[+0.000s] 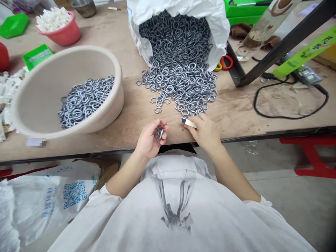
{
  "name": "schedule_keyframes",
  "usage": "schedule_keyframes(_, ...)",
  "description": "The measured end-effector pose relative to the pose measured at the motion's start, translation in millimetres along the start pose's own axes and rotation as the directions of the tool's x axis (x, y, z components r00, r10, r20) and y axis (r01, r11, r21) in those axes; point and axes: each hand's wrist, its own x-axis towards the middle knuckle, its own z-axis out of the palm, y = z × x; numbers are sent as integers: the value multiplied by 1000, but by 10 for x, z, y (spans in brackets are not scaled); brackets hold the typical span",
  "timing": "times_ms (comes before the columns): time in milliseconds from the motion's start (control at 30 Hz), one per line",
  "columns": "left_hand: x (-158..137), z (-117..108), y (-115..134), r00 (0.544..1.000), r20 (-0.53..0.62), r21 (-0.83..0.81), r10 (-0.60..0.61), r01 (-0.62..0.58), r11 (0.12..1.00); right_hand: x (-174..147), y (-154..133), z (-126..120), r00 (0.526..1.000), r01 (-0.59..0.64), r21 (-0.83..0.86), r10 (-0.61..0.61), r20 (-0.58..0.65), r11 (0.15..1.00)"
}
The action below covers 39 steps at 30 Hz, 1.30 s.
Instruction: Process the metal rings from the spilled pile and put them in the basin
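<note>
My left hand (149,140) is curled around a few grey rings (160,133) just above the front edge of the table. To its right, my right hand (208,133) pinches a small flat cream-coloured strip with a dark end (190,123); its exact kind I cannot make out. The fingertips of that hand are at the near edge of a heap of loose grey rings (181,84). This heap spills out of a white sack (219,24) lying open towards me. On the left, a large beige basin (118,70) holds more of the same rings (86,101).
A dark metal bar frame (278,45) stands on the right, with a black cable (256,101) looped beside it. Scissors with red and yellow handles (227,63) lie by the sack. A pink bowl of white pieces (63,35) and a green tray (36,57) are behind the basin.
</note>
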Motion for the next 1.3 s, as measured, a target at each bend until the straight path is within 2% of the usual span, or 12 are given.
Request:
schedule_keyframes(133,-1,-41,22,1000,21,48,24,-24,999,22,-36,2,997,-12,14,11,74,1000)
schedule_keyframes(233,15,-75,-44,977,72,305,203,-215,928,19,-63,-20,997,8,221,-24,71,975)
schedule_keyframes(300,30,-88,-99,925,183,574,332,-375,728,13,-86,-56,993,46,459,-92,80,887)
schedule_keyframes(400,51,-87,-156,849,395,789,351,-509,343,1,-149,-111,983,11,675,-133,129,737)
schedule_keyframes(467,59,-74,-178,830,445,793,335,-539,283,-16,-212,-119,983,-49,738,-99,155,672)
schedule_keyframes(533,58,-51,-193,855,401,744,328,-513,429,-45,-282,-93,989,-85,806,-51,141,585)
schedule_keyframes(600,47,-21,-204,917,307,610,255,-395,687,-82,-341,-48,996,-67,864,-20,89,499)
schedule_keyframes(700,13,27,-199,969,232,357,81,-162,920,-125,-386,0,1000,23,846,-13,-19,532)
schedule_keyframes(800,-23,57,-174,970,238,303,51,-124,945,-119,-394,-10,996,88,784,-43,-78,614)
schedule_keyframes(1000,-63,91,-147,977,211,239,-24,-27,971,-65,-396,-60,993,115,800,-96,-73,588)
schedule_keyframes(1133,-78,119,-133,985,158,150,-64,40,988,-112,-388,-65,977,207,683,-121,-173,700)
schedule_keyframes(1300,-81,126,-150,992,117,123,-45,31,992,-177,-405,-73,959,284,511,-246,-141,811)
